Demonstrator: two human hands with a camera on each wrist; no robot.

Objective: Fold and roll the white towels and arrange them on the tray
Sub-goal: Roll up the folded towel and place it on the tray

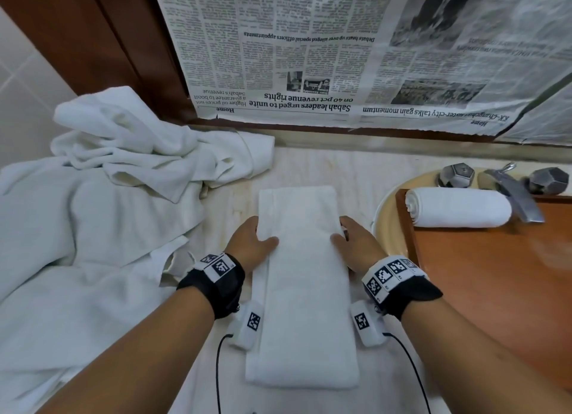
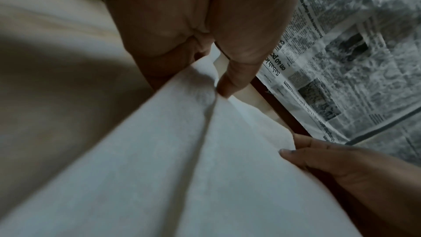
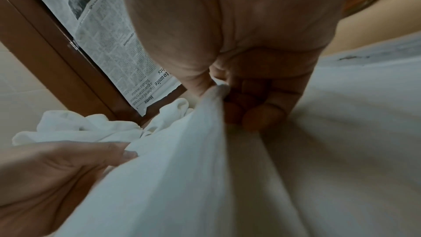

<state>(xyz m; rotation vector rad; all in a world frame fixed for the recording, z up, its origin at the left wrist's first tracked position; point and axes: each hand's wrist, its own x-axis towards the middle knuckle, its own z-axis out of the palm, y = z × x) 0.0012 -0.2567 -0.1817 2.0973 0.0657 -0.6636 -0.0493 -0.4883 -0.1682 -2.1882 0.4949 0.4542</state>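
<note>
A long white folded towel (image 1: 305,290) lay flat on the pale tabletop (image 1: 356,172), its near end closest to the person and its length running away from them. Partway along it, the left hand (image 1: 252,243) gripped the left edge, thumb lying on top of the cloth and fingers tucked beneath; the left wrist view showed that thumb pinching the fabric into a small crease. Across the strip, the right hand (image 1: 353,242) took the opposite edge in the same kind of grip, thumb over and fingers curled under, so the towel sat between the two grips. Just left of the left grip spread a loose heap of unfolded white towels (image 1: 102,203), crumpled and overlapping. To the right of the right grip, a wooden tray (image 1: 495,277) rested over a cream basin (image 1: 385,209), and a rolled towel (image 1: 458,208) lay on its far end, just beside a metal tap (image 1: 513,194). Beyond the grips, sheets of newspaper (image 1: 309,51) covered the wall, hung upside down.
</note>
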